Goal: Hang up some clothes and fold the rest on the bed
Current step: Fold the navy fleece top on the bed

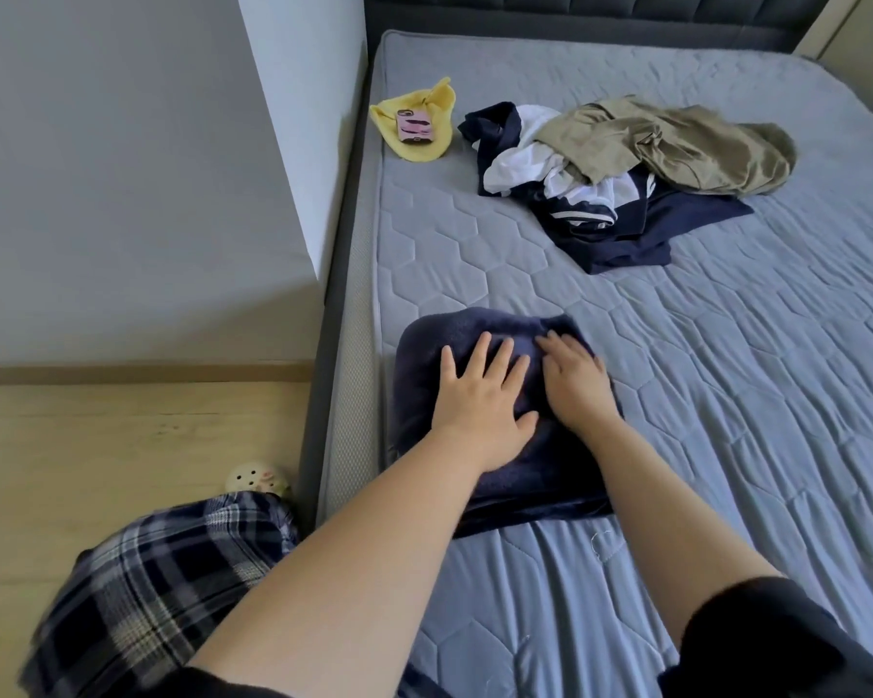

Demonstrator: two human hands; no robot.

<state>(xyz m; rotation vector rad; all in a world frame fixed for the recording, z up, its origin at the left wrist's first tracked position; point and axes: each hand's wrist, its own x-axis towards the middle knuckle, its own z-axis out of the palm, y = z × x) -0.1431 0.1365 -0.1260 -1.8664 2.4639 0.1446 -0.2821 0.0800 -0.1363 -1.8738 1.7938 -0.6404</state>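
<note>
Pressing flat on a folded navy towel (419, 420), both hands sit side by side on top of it. Nearest the camera are plaid trousers (162, 571) at lower left, with a pale perforated clog (255, 478) beside them on the wood floor (97, 445). Bare forearms reach forward over the bed (726, 395).

The left hand (480, 395) has its fingers spread, palm down on the towel. The right hand (578, 390) is palm down with fingers close together, just beside the left. Neither hand grips the towel, which lies near the bed's left edge on the grey quilted cover.

Farther back is an unfolded pile: a navy garment (636, 234) at the bottom, a white garment (530, 158) and a khaki garment (676, 143) on top. Left of the pile, a yellow cloth (434, 103) has a pink-cased phone (415, 127) lying on it. A dark padded headboard (575, 12) is at the far end.
</note>
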